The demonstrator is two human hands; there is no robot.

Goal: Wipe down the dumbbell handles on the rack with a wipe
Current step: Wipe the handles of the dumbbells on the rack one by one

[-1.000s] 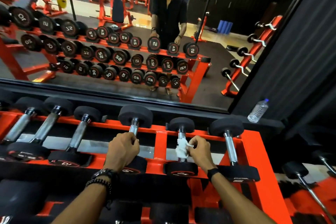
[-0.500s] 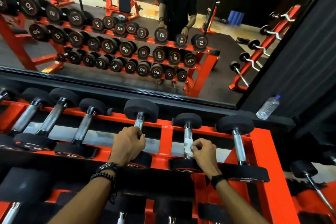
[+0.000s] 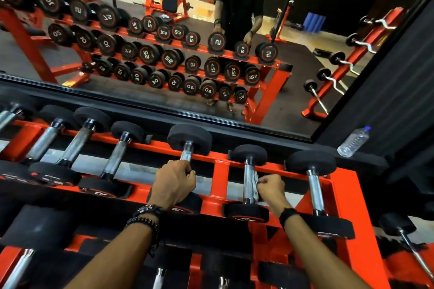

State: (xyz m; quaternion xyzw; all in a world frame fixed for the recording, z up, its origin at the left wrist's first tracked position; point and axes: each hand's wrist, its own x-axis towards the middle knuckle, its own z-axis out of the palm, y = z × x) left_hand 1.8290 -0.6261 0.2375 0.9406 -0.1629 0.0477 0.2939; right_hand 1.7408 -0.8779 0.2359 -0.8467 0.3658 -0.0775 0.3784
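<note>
Since a second ago the white wipe (image 3: 254, 184) has gone from a loose bunch at the right hand's fingertips to lying pressed flat along the chrome handle (image 3: 249, 180) of the second dumbbell from the right end of the orange rack (image 3: 220, 178). That right hand (image 3: 270, 189) is curled, pinching the wipe against the right side of the handle, above the near black head. On the next dumbbell (image 3: 189, 143) to the left, the left hand (image 3: 173, 184) stays wrapped round the lower handle, fingers closed on it, with a watch and beaded bracelets on the wrist. More dumbbells lie in a row on either side, handles pointing away. Behind the rack a wall mirror (image 3: 164, 54) reflects the person and the numbered weights. A plastic water bottle (image 3: 354, 141) rests tilted on the black ledge at right.
</note>
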